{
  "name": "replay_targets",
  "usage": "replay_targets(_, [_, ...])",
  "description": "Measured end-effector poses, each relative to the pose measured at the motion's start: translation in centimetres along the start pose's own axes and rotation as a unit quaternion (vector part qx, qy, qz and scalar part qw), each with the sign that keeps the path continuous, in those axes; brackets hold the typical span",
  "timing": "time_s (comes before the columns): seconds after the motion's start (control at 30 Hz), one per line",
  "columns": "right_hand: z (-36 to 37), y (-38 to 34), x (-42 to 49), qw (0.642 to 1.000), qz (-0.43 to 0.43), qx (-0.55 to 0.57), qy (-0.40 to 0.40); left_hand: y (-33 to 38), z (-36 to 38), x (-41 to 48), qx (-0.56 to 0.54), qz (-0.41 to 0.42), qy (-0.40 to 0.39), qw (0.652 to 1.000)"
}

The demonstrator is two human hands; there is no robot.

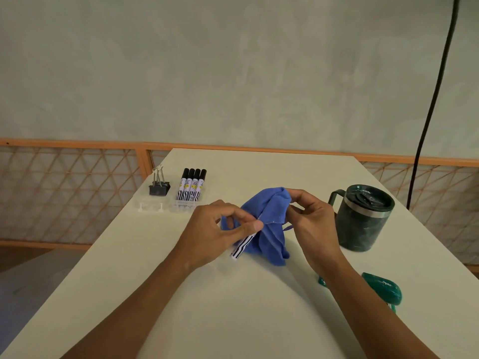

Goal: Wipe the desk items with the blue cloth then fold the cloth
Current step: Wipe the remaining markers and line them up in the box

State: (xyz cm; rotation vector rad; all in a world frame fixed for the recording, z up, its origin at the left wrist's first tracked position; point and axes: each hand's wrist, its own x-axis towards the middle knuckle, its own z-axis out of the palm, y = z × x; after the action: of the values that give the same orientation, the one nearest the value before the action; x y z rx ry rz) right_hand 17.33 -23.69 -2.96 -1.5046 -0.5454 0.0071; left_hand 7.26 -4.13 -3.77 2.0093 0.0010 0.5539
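A person at a white desk (pixel 233 307) wipes a striped whiteboard marker (pixel 241 248) with a blue cloth (pixel 269 216), held just above the middle of the desktop. The left hand (pixel 220 226) pinches the marker's barrel between thumb and fingertips, apparently to steady it and leave its length free for the cloth. The right hand (pixel 311 224) curls its fingers round the cloth, bunched over the marker's upper end, which is hidden inside the fabric; the loose folds hang down to the desk. At the far left corner, four black-capped markers (pixel 191 186) lie side by side in a clear tray (pixel 155 207), with a pair of black binder clips (pixel 159 186) in the compartment beside them. That layout suggests the held marker belongs to the same set and goes back there. A dark green lidded mug (pixel 363 218) stands to the right of the hands, and a teal object (pixel 383 288), partly hidden by the right forearm, lies nearer the camera. Judging by this, wiping is under way and folding has not yet begun.
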Motion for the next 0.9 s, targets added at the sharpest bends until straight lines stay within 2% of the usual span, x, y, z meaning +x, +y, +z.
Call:
replay_targets(0.2, [0.1,0.1,-0.2,1.0,-0.003,0.016,-0.002,0.2,-0.2,0.1,-0.015,-0.04,-0.032,0.999])
replay_targets(0.33, [0.0,0.3,0.0,0.997,0.031,0.069,-0.011,-0.1,-0.4,0.2,-0.026,-0.048,-0.01,0.998])
replay_targets(0.4, [-0.1,0.3,-0.1,0.997,0.048,0.057,-0.032,-0.2,-0.5,0.3,-0.037,-0.048,0.023,0.998])
replay_targets(0.53, [0.6,0.2,-0.7,0.995,0.053,0.016,-0.084,-0.2,-0.2,0.5,-0.058,-0.033,0.069,0.995])
replay_targets(0.7, [1.4,-0.1,-1.0,0.99,0.021,-0.042,-0.135,-0.9,0.3,0.3,-0.016,0.004,0.074,0.997])
replay_targets(0.9, [1.4,0.3,-0.8,0.994,0.01,-0.026,-0.106,-0.7,0.2,0.2,0.021,0.024,0.051,0.998])
